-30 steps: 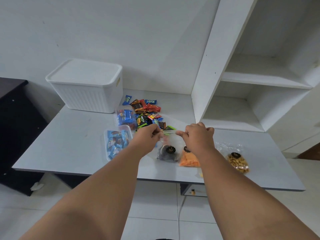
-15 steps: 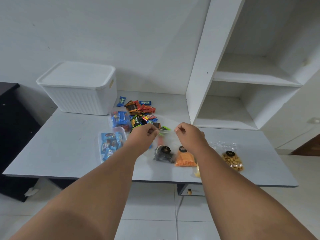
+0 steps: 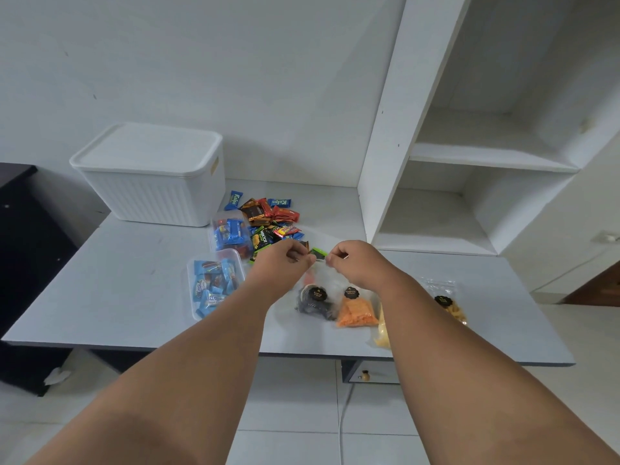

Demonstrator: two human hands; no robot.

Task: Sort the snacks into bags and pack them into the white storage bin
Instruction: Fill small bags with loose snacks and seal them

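Note:
My left hand [image 3: 290, 260] and my right hand [image 3: 352, 263] pinch the top edge of a clear zip bag [image 3: 323, 273] and hold it above the table. Below it lie a bag of dark snacks [image 3: 313, 303], a bag of orange snacks [image 3: 356, 312], a yellow snack bag [image 3: 382, 330] partly behind my right arm, and a bag of golden snacks [image 3: 449, 305]. A pile of wrapped candies [image 3: 271, 219] lies behind my hands. Two clear bags of blue-wrapped candies [image 3: 214, 283] [image 3: 229, 233] sit to the left. The white storage bin [image 3: 151, 176] stands at the back left, lid on.
The grey table [image 3: 117, 280] ends at a front edge near my forearms. White shelves [image 3: 469, 182] rise at the right. A dark cabinet [image 3: 23, 263] stands left of the table. A drawer knob [image 3: 364, 375] shows under the tabletop.
The view has drifted a little. My two hands have come closer together along the bag's top edge and sit slightly lower.

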